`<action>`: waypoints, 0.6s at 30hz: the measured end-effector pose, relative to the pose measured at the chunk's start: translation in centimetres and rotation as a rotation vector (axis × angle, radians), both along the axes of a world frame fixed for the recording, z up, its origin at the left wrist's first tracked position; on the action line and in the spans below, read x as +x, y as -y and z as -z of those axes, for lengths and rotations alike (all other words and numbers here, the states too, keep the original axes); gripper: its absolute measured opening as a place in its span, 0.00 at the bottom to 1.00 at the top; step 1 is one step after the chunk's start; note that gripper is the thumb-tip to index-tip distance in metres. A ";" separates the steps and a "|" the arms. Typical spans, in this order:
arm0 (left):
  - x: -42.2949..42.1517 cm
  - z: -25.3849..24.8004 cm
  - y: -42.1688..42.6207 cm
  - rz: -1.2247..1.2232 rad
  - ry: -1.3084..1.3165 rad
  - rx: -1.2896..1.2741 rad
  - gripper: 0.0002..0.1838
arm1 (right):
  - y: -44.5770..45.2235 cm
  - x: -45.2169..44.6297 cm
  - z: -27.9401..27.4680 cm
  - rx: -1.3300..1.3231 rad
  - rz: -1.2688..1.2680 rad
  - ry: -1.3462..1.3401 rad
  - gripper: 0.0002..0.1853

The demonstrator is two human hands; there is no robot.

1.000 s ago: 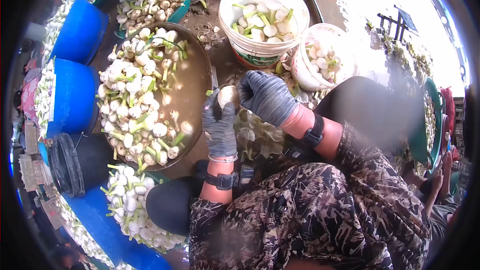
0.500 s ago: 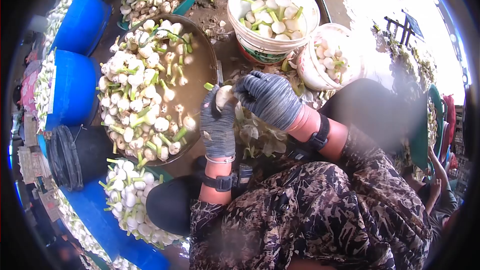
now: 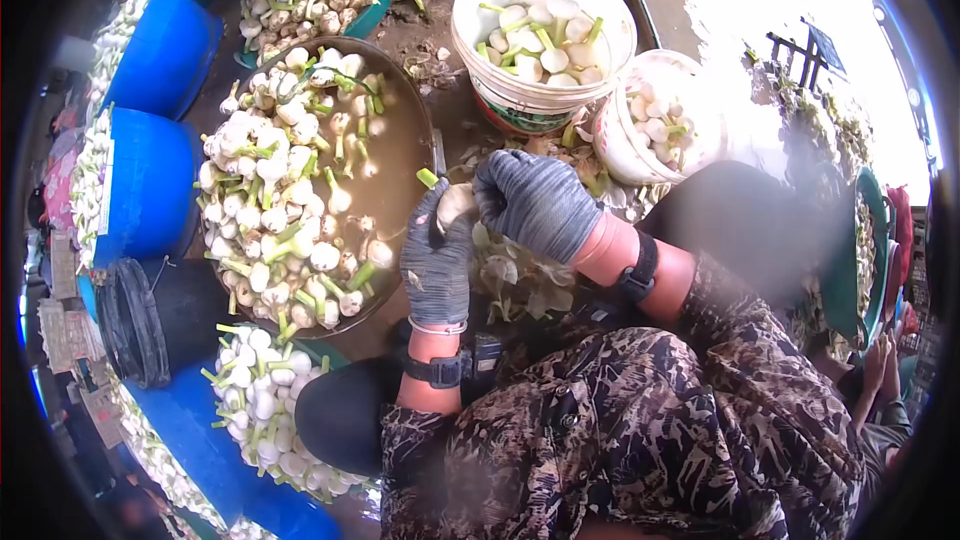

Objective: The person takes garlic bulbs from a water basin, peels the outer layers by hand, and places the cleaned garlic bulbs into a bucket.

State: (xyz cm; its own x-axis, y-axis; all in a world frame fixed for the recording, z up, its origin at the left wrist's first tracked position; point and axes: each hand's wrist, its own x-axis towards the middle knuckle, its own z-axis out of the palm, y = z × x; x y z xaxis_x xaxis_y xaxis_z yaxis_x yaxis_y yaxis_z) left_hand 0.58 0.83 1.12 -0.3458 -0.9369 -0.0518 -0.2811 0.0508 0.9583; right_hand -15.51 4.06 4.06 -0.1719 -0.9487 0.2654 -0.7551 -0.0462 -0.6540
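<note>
Wearing a grey striped glove, my left hand [image 3: 436, 260] is wrapped round a garlic bulb [image 3: 457, 204] whose green stem stub sticks up by the thumb. Also gloved, my right hand [image 3: 535, 202] is closed with its fingertips against the bulb's right side. Whether it pinches a bit of skin is hidden. To the left of the hands, a wide round basin [image 3: 405, 165] of murky water holds a heap of unpeeled garlic with green stubs. Below the hands lies a pile of pale peeled skins [image 3: 515, 275].
Beyond my right hand stand a white bucket [image 3: 500, 88] of cleaned bulbs and a smaller white bucket [image 3: 612, 130]. Blue tubs [image 3: 150, 185] and a black bucket [image 3: 175, 325] line the left. Cleaned garlic [image 3: 262, 390] is heaped beside my knee. Another person's hands [image 3: 880, 365] show at far right.
My right hand has shifted slightly right and down, still at the bulb. The bulb has turned a little in my left hand. At far right, the other person's hands have come together.
</note>
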 end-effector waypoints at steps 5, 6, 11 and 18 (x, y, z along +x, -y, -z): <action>0.2 0.2 -0.7 0.045 -0.577 0.240 0.28 | 1.8 -5.3 3.4 0.024 0.320 0.083 0.08; 0.5 0.8 -0.4 0.074 -0.728 0.352 0.30 | 1.9 -6.8 3.5 0.140 0.361 0.035 0.09; 0.7 -0.6 -0.2 0.113 -0.935 0.601 0.31 | 0.9 -5.4 0.4 -0.213 0.165 0.051 0.15; 0.1 0.2 -0.4 0.051 -0.659 0.429 0.30 | -1.1 0.1 -1.1 0.021 -0.057 0.251 0.10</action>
